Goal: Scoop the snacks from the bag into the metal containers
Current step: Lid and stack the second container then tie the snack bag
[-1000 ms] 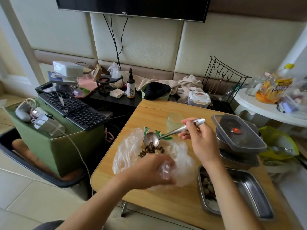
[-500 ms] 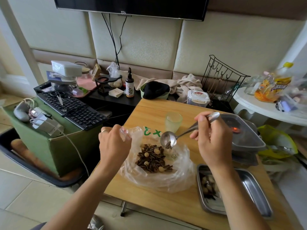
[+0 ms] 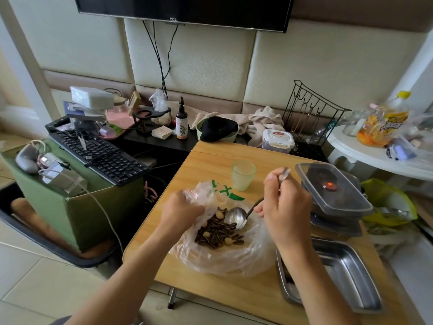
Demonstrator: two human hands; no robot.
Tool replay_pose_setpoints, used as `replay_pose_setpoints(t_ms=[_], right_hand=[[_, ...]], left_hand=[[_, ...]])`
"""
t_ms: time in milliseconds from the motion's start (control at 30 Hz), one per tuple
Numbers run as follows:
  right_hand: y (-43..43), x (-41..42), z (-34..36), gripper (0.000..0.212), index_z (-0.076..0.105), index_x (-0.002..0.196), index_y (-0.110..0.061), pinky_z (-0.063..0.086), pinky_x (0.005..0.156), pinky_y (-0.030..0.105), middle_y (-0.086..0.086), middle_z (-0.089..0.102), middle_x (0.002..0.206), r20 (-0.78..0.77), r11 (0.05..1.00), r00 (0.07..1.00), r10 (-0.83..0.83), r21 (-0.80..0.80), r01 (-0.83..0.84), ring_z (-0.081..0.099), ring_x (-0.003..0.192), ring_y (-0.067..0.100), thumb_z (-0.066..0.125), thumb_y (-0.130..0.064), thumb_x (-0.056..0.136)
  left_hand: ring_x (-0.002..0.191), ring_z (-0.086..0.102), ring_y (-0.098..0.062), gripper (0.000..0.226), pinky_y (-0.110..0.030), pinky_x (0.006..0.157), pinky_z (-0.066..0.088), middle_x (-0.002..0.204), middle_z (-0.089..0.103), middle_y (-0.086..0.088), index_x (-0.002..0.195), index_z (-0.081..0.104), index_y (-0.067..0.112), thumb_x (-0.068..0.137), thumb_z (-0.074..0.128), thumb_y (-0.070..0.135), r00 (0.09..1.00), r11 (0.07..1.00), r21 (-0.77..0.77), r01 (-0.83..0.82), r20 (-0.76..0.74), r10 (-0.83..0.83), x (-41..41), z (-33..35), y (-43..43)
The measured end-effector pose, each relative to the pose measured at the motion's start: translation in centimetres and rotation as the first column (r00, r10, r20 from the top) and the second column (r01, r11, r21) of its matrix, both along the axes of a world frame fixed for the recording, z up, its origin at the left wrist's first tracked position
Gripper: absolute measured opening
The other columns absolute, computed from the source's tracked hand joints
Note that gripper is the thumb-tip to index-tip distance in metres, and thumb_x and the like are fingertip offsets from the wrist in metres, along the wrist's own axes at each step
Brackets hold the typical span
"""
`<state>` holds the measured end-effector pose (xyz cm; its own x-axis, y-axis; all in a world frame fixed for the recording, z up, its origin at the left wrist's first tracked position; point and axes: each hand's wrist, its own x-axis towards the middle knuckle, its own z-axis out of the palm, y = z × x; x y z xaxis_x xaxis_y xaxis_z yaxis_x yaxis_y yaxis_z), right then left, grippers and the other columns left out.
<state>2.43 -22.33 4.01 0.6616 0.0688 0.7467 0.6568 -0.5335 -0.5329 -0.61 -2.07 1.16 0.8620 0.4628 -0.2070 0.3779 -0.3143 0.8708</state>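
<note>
A clear plastic bag lies open on the wooden table, with a pile of striped seeds and pale round snacks inside. My left hand pinches the bag's left rim. My right hand grips the handle of a metal spoon, whose bowl rests at the right edge of the snack pile. A shallow metal container sits at the table's right front, partly hidden by my right forearm.
A stack of containers under a clear lid stands right of my right hand. A pale green cup is behind the bag. A keyboard on a green box lies left of the table; a white side table is at right.
The spoon has dropped from above the bag into the snack pile. My left hand has shifted right and down along the bag's rim. The camera has moved closer.
</note>
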Motion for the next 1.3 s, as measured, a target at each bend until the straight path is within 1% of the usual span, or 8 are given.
replay_pose_setpoints(t_ms=[233, 367, 533, 667, 767, 900, 1033, 1300], right_hand=[[-1.2, 0.7, -0.8, 0.025, 0.056, 0.095, -0.011, 0.060, 0.050, 0.044, 0.011, 0.068, 0.065, -0.391, 0.941, 0.919, 0.046, 0.326, 0.092, 0.072, 0.052, 0.024, 0.039, -0.017, 0.111], [-1.4, 1.1, -1.0, 0.025, 0.058, 0.097, -0.011, 0.063, 0.055, 0.035, 0.013, 0.073, 0.067, -0.536, 0.880, 0.836, 0.117, 0.446, 0.163, 0.075, 0.060, 0.030, 0.040, -0.020, 0.112], [-1.7, 1.3, -0.9, 0.026, 0.058, 0.098, -0.009, 0.062, 0.053, 0.030, 0.008, 0.075, 0.068, -0.573, 0.855, 0.805, 0.153, 0.485, 0.183, 0.076, 0.062, 0.030, 0.040, -0.021, 0.112], [-1.3, 1.1, -0.6, 0.026, 0.058, 0.097, -0.014, 0.061, 0.053, 0.027, 0.008, 0.074, 0.069, -0.547, 0.866, 0.821, 0.166, 0.479, 0.144, 0.076, 0.062, 0.026, 0.041, -0.025, 0.112], [-0.9, 1.1, -0.5, 0.026, 0.059, 0.097, -0.015, 0.060, 0.052, 0.025, 0.009, 0.074, 0.070, -0.528, 0.874, 0.832, 0.169, 0.471, 0.121, 0.076, 0.062, 0.025, 0.042, -0.026, 0.112], [-0.8, 1.2, -0.3, 0.027, 0.059, 0.096, -0.015, 0.063, 0.055, 0.031, 0.011, 0.075, 0.071, -0.520, 0.885, 0.835, 0.180, 0.455, 0.093, 0.076, 0.063, 0.027, 0.041, -0.027, 0.112], [-1.2, 1.2, -0.1, 0.027, 0.058, 0.098, -0.011, 0.063, 0.055, 0.032, 0.013, 0.074, 0.071, -0.485, 0.893, 0.858, 0.167, 0.444, 0.077, 0.076, 0.063, 0.027, 0.040, -0.025, 0.112], [-1.7, 1.7, -0.3, 0.028, 0.058, 0.102, -0.005, 0.062, 0.054, 0.030, 0.019, 0.074, 0.076, -0.493, 0.890, 0.855, 0.159, 0.447, 0.092, 0.076, 0.063, 0.029, 0.040, -0.024, 0.112]], left_hand=[[0.089, 0.072, -0.032, 0.023, -0.048, 0.089, 0.061, 0.097, 0.070, -0.016, 0.091, 0.055, 0.017, 0.090, 0.075, 0.008, 0.982, 0.940, -0.340, 0.038, 0.188, 0.028, 0.3, 1.5, -1.5], [0.095, 0.073, -0.041, 0.016, -0.057, 0.090, 0.059, 0.104, 0.072, -0.026, 0.098, 0.062, 0.011, 0.090, 0.075, 0.006, 0.972, 0.924, -0.377, 0.059, 0.234, 0.033, 0.4, 1.4, -1.4], [0.092, 0.059, -0.024, 0.035, -0.032, 0.069, 0.052, 0.114, 0.055, -0.004, 0.116, 0.055, 0.011, 0.088, 0.072, 0.022, 0.991, 0.972, 0.206, -0.115, 0.094, 0.097, 0.9, -0.6, 0.8], [0.106, 0.045, -0.027, 0.025, -0.041, 0.079, 0.047, 0.112, 0.043, -0.004, 0.101, 0.050, 0.011, 0.089, 0.070, 0.020, 0.903, 0.815, 0.475, -0.333, 0.410, 0.129, 0.2, -0.2, 1.4], [0.085, 0.058, -0.025, 0.031, -0.040, 0.065, 0.053, 0.096, 0.058, -0.002, 0.100, 0.048, 0.015, 0.088, 0.076, 0.021, 0.903, 0.895, 0.442, -0.068, 0.408, -0.133, -0.6, 0.1, 0.0], [0.078, 0.057, -0.015, 0.047, -0.028, 0.059, 0.048, 0.091, 0.057, 0.005, 0.107, 0.041, 0.019, 0.088, 0.071, 0.049, 0.940, 0.856, 0.445, 0.264, 0.078, -0.331, -1.2, -1.3, -2.3], [0.068, 0.061, -0.014, 0.028, -0.033, 0.061, 0.051, 0.079, 0.058, 0.005, 0.097, 0.042, 0.016, 0.102, 0.043, 0.044, 0.964, 0.771, 0.618, 0.155, 0.076, -0.254, -0.2, -2.5, -2.3], [0.069, 0.056, -0.015, 0.020, -0.033, 0.075, 0.043, 0.075, 0.049, 0.009, 0.096, 0.038, 0.018, 0.100, 0.047, 0.035, 0.977, 0.630, 0.760, 0.162, -0.036, -0.208, 0.7, -3.4, -2.0]])
